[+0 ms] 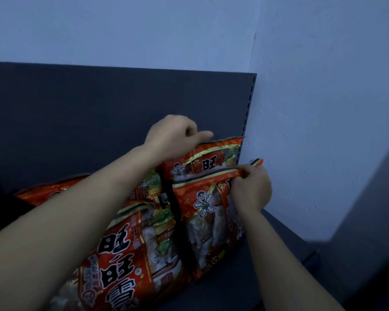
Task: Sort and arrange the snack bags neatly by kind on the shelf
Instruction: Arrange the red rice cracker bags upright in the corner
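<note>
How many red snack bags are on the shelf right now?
4: back-right bag held by the left hand, front-right bag pinched by the right hand, front-left bag, far-left bag behind the forearm. More may be hidden.

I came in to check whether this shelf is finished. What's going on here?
A person is tidying red snack bags on the dark shelf. The left hand grips the top edge of the rear bag by the back panel. The right hand pinches the top seal of the front bag standing just before it. A large bag of the same red kind leans at front left, and another bag lies farther left.
</note>
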A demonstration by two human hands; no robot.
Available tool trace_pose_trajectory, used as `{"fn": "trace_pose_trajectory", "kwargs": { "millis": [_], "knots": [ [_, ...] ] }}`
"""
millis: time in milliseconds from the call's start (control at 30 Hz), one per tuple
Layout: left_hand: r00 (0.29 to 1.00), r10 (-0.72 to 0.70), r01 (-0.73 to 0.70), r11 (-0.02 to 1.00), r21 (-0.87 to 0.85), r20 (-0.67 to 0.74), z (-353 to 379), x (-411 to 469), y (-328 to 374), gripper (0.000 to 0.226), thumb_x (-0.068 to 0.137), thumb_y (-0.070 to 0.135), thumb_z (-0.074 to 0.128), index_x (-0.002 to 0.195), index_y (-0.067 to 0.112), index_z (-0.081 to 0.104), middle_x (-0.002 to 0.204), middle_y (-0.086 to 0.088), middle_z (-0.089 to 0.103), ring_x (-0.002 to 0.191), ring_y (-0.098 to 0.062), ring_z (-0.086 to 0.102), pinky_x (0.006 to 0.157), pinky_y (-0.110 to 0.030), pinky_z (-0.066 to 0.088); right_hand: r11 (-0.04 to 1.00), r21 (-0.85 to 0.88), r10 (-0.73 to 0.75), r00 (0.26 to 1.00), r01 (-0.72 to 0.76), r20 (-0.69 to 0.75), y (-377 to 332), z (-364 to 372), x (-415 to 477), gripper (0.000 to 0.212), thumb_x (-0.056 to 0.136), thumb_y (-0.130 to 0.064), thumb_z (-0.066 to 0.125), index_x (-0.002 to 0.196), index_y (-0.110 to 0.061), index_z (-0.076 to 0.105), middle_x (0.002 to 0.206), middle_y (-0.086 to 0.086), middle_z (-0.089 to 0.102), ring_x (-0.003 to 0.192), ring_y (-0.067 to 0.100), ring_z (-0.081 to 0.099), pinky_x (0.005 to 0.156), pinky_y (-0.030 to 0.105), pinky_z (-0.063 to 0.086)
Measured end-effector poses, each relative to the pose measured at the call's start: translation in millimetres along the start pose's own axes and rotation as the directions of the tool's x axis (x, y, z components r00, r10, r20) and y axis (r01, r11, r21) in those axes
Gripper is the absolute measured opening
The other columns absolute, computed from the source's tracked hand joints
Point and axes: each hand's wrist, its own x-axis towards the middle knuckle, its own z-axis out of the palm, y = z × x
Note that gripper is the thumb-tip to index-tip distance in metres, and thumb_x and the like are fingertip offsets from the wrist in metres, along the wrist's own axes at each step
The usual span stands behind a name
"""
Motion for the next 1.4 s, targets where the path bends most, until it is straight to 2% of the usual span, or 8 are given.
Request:
{"fn": "trace_pose_trajectory", "kwargs": {
  "millis": [133,267,500,600,767,1167,1267,1400],
  "knots": [
    [0.806,-0.063,0.072,0.997,0.008,0.589,-4.5,-12.7,22.0,0.07,0.066,0.079,0.059,0.083,0.012,0.073,0.082,-0.002,0.072,0.073,-0.017,0.064,0.067,-0.032,0.049,0.993,0.112,0.049,0.999,-0.046,-0.02,-7.1,3.9,-1.5,0.033,0.081,-0.004,0.056,0.101,-0.022,0.075,0.1,0.0,0.066,0.08,0.014,0.052,0.067,0.027,0.044],
    [0.919,-0.08,0.099,0.995,-0.03,0.387,10.7,-14.5,15.0,0.022,0.077,0.02,0.079,0.076,0.016,0.057,0.078,0.004,0.059,0.071,-0.013,0.054,0.058,-0.027,0.04,0.973,0.229,0.033,0.999,-0.039,0.032,2.2,3.0,-10.0,0.03,0.089,-0.013,0.057,0.117,-0.022,0.062,0.091,-0.004,0.063,0.082,0.016,0.058,0.069,0.03,0.046],
    [0.996,0.049,-0.046,0.998,0.037,-0.079,34.1,-23.9,2.2,0.014,0.088,0.009,0.059,0.088,0.021,0.052,0.08,0.011,0.05,0.08,-0.017,0.053,0.071,-0.037,0.048,0.982,0.157,0.046,0.942,-0.103,0.331,40.0,-0.3,-27.0,0.091,0.07,-0.069,0.07,0.142,-0.023,0.04,0.132,0.004,0.043,0.127,0.023,0.044,0.101,0.046,0.044],
    [1.0,0.03,-0.031,0.997,0.064,0.008,34.3,-25.3,-0.2,0.019,0.09,0.016,0.06,0.106,0.022,0.053,0.085,0.012,0.054,0.084,-0.017,0.057,0.073,-0.039,0.05,0.986,0.114,0.054,0.87,-0.126,0.49,45.3,-3.7,-34.9,0.132,0.047,-0.082,0.071,0.153,-0.029,0.014,0.154,0.005,0.015,0.145,0.028,0.016,0.114,0.056,0.027],
    [0.987,-0.054,0.038,0.993,0.109,0.152,25.0,-25.2,-0.4,0.039,0.088,0.022,0.067,0.124,0.027,0.053,0.106,0.006,0.062,0.097,-0.019,0.059,0.075,-0.035,0.05,0.989,-0.148,0.088,0.713,0.022,0.695,47.6,-8.4,-33.7,0.138,0.06,-0.06,0.083,0.153,-0.03,-0.016,0.159,0.009,-0.02,0.147,0.033,-0.017,0.119,0.057,0.003],
    [0.993,-0.109,0.097,0.974,0.204,0.046,-10.0,-68.9,15.7,0.04,0.084,0.05,0.066,0.115,0.026,0.059,0.112,0.003,0.049,0.11,-0.018,0.047,0.091,-0.037,0.044,0.99,-0.097,-0.017,0.766,0.104,0.642,41.2,-23.7,-54.8,0.117,0.07,-0.054,0.08,0.156,-0.023,0.006,0.161,0.009,0.001,0.148,0.031,0.002,0.118,0.048,0.016],
    [0.941,-0.221,0.177,0.967,0.186,0.255,-33.0,-95.5,17.7,0.065,0.067,0.072,0.066,0.115,0.03,0.059,0.111,0.007,0.055,0.104,-0.017,0.054,0.09,-0.039,0.049,0.986,-0.081,-0.061,0.756,0.149,0.651,36.7,-25.8,-67.7,0.113,0.073,-0.053,0.078,0.155,-0.022,0.007,0.162,0.008,0.002,0.149,0.029,0.005,0.117,0.046,0.019],
    [0.762,-0.37,0.176,0.908,0.38,0.532,-36.4,-132.8,14.3,0.104,0.063,0.055,0.081,0.149,0.03,0.027,0.146,0.003,0.045,0.13,-0.023,0.045,0.104,-0.04,0.041,0.985,-0.073,-0.074,0.753,0.159,0.653,37.3,-27.2,-82.5,0.109,0.076,-0.048,0.078,0.155,-0.021,0.009,0.161,0.01,0.002,0.148,0.029,0.007,0.116,0.043,0.023]
  ]
}}
